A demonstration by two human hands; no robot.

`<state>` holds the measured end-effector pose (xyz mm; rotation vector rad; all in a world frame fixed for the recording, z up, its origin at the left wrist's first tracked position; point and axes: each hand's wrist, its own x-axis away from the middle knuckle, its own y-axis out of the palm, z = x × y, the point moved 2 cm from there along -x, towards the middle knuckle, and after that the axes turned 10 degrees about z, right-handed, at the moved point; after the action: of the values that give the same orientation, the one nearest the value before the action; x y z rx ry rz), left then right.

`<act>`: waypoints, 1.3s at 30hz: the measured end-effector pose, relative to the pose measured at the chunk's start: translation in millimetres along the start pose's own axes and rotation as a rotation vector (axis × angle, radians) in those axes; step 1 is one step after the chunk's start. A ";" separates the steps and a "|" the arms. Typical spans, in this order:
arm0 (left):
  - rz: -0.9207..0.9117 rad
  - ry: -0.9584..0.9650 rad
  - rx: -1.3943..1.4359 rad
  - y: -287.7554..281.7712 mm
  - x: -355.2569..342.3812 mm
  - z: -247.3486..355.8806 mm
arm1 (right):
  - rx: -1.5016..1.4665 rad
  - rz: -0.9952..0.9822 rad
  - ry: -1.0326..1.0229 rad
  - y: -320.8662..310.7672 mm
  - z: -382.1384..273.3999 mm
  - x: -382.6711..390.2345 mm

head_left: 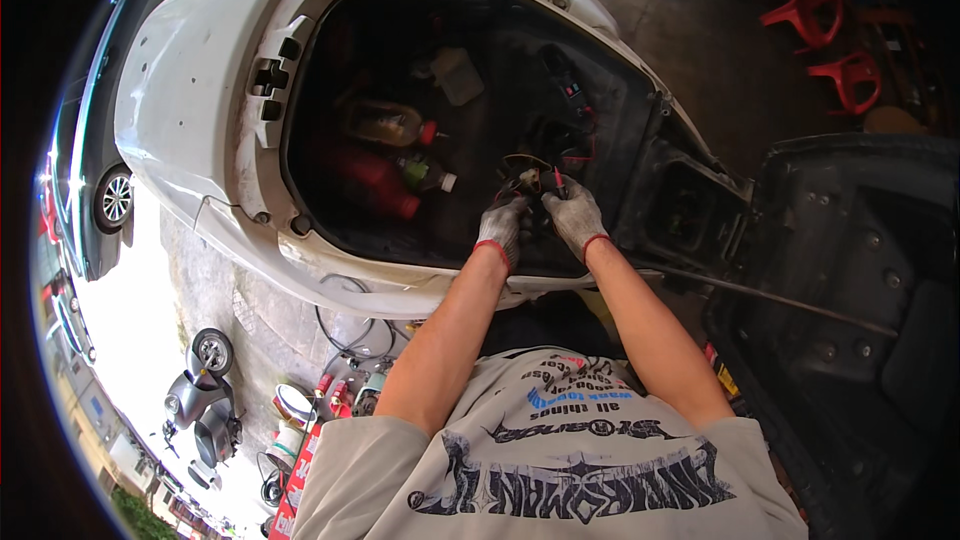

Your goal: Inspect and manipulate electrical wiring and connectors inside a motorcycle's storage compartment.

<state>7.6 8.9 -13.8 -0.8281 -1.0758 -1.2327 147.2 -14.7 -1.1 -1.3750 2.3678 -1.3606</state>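
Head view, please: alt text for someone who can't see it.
Left hand and right hand, both gloved, handle small wired parts in the dark storage well of a white scooter. Bottles lie to their left; the black seat stands open at right.

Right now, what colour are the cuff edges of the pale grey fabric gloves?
The pale grey fabric gloves have red cuff edges, shown in the head view.

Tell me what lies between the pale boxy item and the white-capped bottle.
In the head view, the capped end of the red-capped bottle lies there.
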 end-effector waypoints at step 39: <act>0.092 0.086 0.079 -6.4 -13.6 -7.4 | 0.164 -0.314 -0.113 -20.7 -16.6 21.6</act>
<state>2.7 5.2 -29.4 -0.7500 -0.9997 -1.1318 140.3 -23.9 31.1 -1.7760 1.9819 -1.4640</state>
